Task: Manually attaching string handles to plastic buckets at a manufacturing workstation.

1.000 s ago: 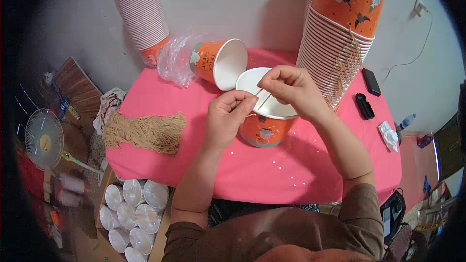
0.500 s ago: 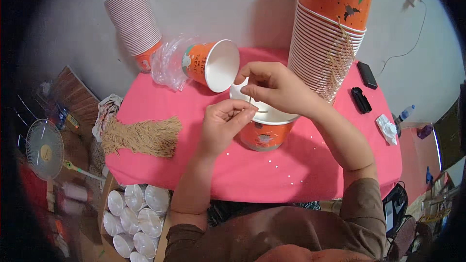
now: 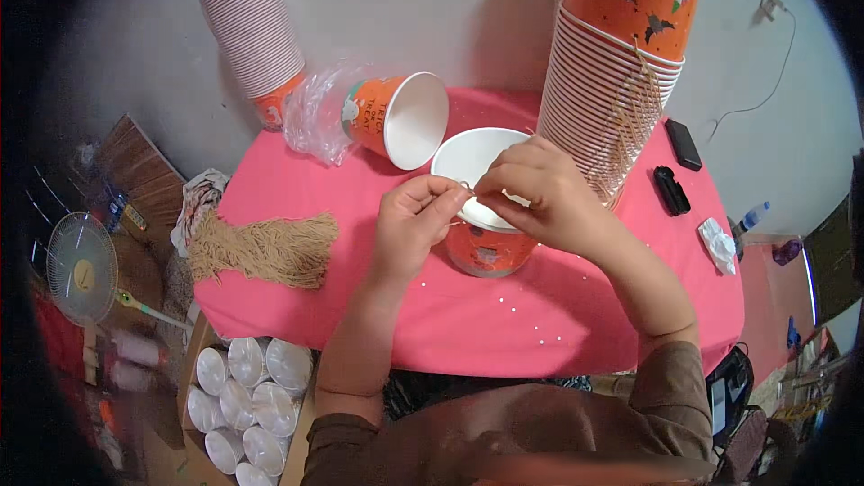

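My left hand has thumb and fingertips pinched together on a thin tan cord. Meeting it at the fingertips, my right hand is also closed in a pinch on the cord, which seems to form a small loop between them. Both hands are over the near rim of an orange paper bucket that stands upright, white inside. Whether the cord passes through the bucket's wall is hidden by my fingers. A bundle of tan cords lies on the pink cloth to the left.
Another orange bucket lies tipped beside clear plastic wrap. Tall bucket stacks stand at back right and back left. Black objects and crumpled tissue lie rightward. A box of wrapped cups stands lower left.
My right hand has come down and closer to my left hand, so their fingertips now meet. The upright cord end between them now looks like a small loop.
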Demonstrator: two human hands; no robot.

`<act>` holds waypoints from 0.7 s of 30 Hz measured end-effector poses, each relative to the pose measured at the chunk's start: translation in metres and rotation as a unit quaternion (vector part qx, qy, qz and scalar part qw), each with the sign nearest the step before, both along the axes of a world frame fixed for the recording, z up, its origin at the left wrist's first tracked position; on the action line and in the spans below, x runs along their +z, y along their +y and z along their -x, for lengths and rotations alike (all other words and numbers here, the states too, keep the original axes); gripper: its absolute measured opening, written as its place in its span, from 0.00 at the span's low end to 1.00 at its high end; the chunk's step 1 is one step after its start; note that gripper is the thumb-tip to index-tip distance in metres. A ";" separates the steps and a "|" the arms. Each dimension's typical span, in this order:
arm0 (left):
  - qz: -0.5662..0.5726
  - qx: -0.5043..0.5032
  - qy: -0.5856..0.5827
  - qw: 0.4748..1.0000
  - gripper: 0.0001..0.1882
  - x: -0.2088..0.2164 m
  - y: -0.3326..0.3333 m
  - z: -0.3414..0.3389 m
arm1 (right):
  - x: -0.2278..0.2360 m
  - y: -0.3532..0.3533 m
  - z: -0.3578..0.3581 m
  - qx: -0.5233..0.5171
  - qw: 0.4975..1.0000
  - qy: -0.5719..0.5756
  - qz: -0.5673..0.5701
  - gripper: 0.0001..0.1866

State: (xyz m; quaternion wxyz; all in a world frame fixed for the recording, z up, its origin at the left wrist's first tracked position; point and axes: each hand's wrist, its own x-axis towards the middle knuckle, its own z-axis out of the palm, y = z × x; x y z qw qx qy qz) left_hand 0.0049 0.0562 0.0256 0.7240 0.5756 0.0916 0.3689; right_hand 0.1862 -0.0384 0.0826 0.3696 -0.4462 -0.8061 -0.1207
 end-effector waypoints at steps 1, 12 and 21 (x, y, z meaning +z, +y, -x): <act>-0.005 -0.006 0.000 1.000 0.08 -0.001 0.001 0.000 | 0.000 0.001 0.000 0.001 1.000 0.002 0.010 0.09; -0.050 -0.010 0.039 0.998 0.05 0.004 0.001 0.005 | 0.022 -0.016 -0.013 0.006 0.993 0.103 0.060 0.04; -0.018 -0.028 0.027 0.999 0.06 0.001 0.002 0.004 | 0.011 0.001 0.003 0.002 0.999 -0.040 0.000 0.06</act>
